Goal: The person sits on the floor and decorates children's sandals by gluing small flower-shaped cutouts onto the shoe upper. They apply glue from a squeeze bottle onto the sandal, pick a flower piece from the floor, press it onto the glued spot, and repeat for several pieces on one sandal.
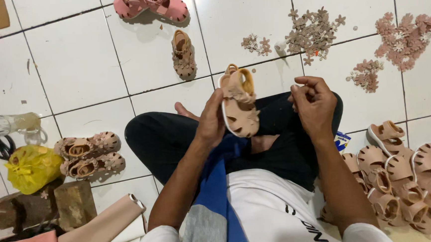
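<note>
Sandal [239,104] stands upright in your left hand [211,121], gripped along its edge; your right hand [314,105], just beside it, pinches something too small to identify.

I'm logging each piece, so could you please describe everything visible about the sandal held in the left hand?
The sandal is small, beige-pink, with a rubbery look, a white sole edge, cut-out holes, flower shapes on the upper and a heel strap on top. The left hand grips its side, holding it upright above the lap; the right hand is apart.
</note>
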Demonstrator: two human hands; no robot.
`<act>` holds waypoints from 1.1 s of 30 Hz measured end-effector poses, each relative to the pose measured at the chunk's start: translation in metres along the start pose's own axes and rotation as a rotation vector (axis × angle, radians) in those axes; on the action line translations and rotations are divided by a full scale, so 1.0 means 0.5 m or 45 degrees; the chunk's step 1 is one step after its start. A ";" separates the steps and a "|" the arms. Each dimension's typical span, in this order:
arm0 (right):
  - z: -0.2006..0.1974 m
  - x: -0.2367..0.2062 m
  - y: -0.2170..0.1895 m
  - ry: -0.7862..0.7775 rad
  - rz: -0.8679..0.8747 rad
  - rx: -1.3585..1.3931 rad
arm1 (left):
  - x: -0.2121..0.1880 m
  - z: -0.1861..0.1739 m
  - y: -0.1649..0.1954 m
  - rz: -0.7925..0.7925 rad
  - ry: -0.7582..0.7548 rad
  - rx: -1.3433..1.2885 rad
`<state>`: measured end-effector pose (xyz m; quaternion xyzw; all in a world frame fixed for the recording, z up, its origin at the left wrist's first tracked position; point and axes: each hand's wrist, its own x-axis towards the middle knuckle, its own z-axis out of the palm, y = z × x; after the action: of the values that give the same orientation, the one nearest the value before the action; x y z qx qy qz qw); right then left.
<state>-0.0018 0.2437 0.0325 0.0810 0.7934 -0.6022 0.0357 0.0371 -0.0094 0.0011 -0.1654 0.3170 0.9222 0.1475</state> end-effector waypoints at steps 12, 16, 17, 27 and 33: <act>0.073 0.282 0.166 0.132 -0.592 -0.763 | 0.044 -0.008 0.032 0.077 -0.044 -0.361; 0.102 0.322 0.158 0.105 -0.555 -0.796 | 0.056 -0.007 0.057 0.089 -0.059 -0.391; 0.107 0.331 0.157 0.091 -0.470 -0.798 | 0.059 -0.008 0.063 0.089 -0.060 -0.390; 0.074 0.199 0.097 -0.148 -0.076 0.128 | 0.063 -0.028 0.075 0.128 -0.009 -0.374; 0.028 0.020 -0.021 -0.265 0.194 0.849 | 0.046 -0.037 0.050 0.122 0.011 -0.329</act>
<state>-0.0141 0.2285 0.0370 0.0853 0.5371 -0.8287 0.1327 0.0109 -0.0364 -0.0082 -0.1716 0.2036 0.9606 0.0793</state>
